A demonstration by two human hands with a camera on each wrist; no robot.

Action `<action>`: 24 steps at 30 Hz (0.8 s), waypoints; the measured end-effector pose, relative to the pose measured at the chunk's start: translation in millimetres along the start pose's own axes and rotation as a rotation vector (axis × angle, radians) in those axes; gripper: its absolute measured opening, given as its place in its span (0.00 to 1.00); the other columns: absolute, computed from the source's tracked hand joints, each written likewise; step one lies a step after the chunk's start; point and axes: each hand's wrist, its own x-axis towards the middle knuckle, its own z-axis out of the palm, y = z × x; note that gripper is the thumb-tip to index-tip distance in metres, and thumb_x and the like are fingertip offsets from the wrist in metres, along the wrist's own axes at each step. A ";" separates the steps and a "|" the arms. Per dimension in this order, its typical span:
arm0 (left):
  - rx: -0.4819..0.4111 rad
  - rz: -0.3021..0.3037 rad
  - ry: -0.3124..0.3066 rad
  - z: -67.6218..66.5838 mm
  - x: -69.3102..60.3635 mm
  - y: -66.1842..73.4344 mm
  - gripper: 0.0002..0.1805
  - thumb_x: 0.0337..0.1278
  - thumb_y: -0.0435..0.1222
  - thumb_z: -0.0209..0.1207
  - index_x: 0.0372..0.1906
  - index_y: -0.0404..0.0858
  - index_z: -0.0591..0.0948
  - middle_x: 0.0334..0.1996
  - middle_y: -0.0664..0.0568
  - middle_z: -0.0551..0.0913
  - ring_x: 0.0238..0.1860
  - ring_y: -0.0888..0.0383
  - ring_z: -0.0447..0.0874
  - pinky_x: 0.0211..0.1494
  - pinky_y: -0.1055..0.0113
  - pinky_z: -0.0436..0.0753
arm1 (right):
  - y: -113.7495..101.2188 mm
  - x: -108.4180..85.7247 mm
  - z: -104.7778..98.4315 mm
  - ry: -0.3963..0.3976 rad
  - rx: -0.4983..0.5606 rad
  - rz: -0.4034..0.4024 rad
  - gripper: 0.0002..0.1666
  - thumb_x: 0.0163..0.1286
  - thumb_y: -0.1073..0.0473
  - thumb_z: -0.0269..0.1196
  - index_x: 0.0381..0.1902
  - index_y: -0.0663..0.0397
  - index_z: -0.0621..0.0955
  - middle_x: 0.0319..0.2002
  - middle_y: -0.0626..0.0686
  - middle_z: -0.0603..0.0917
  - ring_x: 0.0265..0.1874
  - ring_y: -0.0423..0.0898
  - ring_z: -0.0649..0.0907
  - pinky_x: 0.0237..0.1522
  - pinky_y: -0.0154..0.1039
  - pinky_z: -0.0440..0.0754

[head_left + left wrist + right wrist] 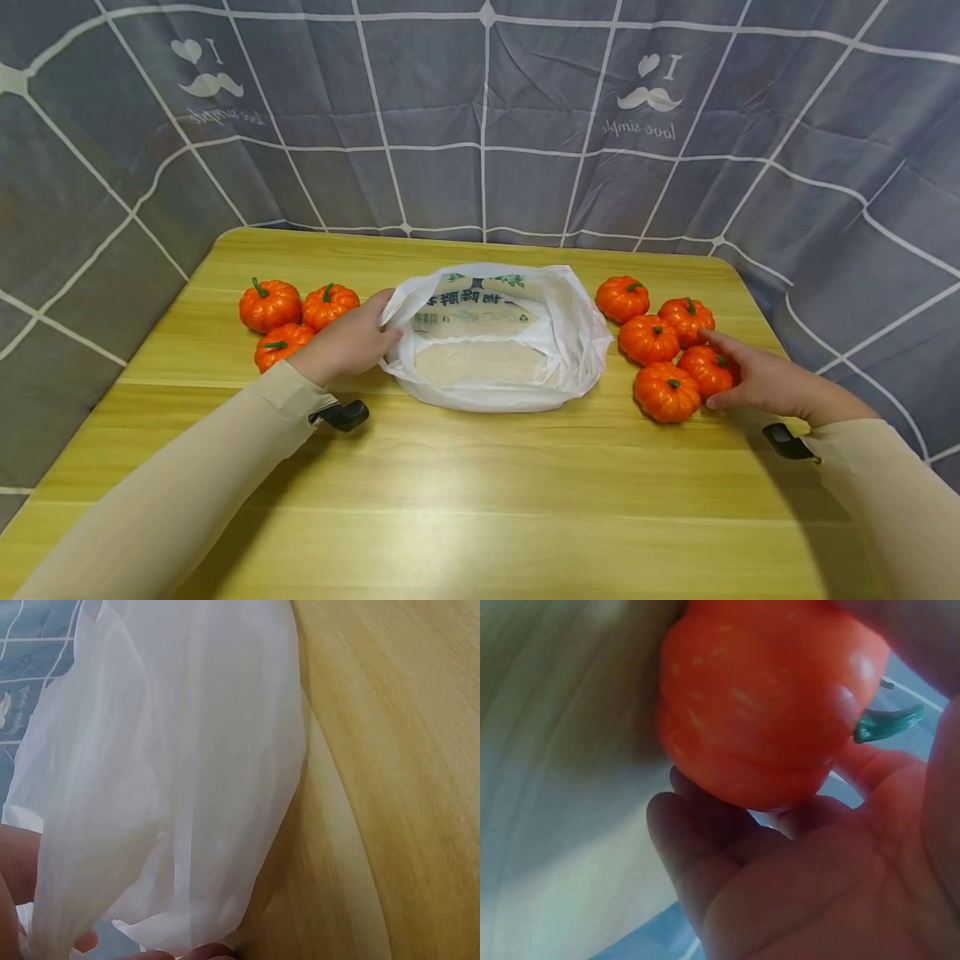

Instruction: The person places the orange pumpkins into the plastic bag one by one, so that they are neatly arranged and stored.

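Note:
A white plastic bag (480,400) stands with its mouth spread open, printed leaves and lettering showing inside. My left hand (355,337) grips the bag's left rim; in the left wrist view the white film (187,750) hides part of the fingers (19,862). On the right, my right hand (772,379) has its thumb and fingers round a small orange pumpkin (707,371), the rightmost of a cluster. The right wrist view shows that pumpkin (757,705), with its green stem, between the thumb and the fingers (690,847). It appears to rest on the table.
Beside the held pumpkin sit several others, including a front pumpkin (667,392) and a back one (622,298). Left of the bag are three more, one pumpkin (270,306) at the far left. The wooden table (480,492) backs onto a grey checked curtain (435,100).

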 end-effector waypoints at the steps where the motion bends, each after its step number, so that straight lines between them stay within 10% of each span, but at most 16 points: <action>1: -0.005 0.000 -0.002 0.0 0.6 -0.5 0.39 0.79 0.41 0.50 0.85 0.39 0.50 0.76 0.35 0.69 0.67 0.37 0.75 0.76 0.35 0.70 | 0.0 0.3 0.2 0.009 -0.002 -0.004 0.64 0.58 0.57 0.80 0.80 0.71 0.55 0.70 0.78 0.69 0.67 0.72 0.73 0.50 0.15 0.64; 8: -0.001 0.005 -0.011 -0.7 1.8 -1.4 0.37 0.79 0.40 0.48 0.85 0.38 0.52 0.77 0.36 0.68 0.69 0.37 0.74 0.78 0.35 0.69 | -0.1 -0.3 -0.5 0.043 -0.019 0.009 0.54 0.59 0.57 0.80 0.75 0.68 0.64 0.61 0.70 0.80 0.52 0.43 0.81 0.47 0.21 0.77; 18: 0.007 0.003 -0.011 -1.2 0.3 -1.1 0.29 0.85 0.43 0.42 0.79 0.33 0.63 0.62 0.38 0.77 0.58 0.41 0.76 0.70 0.42 0.75 | -20.6 1.1 -20.1 0.142 -0.068 -0.015 0.54 0.60 0.56 0.80 0.75 0.68 0.65 0.58 0.70 0.83 0.45 0.32 0.80 0.43 0.22 0.78; 24: -0.153 -0.023 -0.043 -3.0 0.1 -1.0 0.24 0.87 0.45 0.39 0.69 0.34 0.72 0.49 0.40 0.82 0.49 0.45 0.81 0.57 0.53 0.80 | -53.2 7.0 -31.0 0.184 -0.034 -0.047 0.55 0.63 0.57 0.78 0.79 0.64 0.62 0.59 0.68 0.82 0.43 0.27 0.79 0.42 0.21 0.78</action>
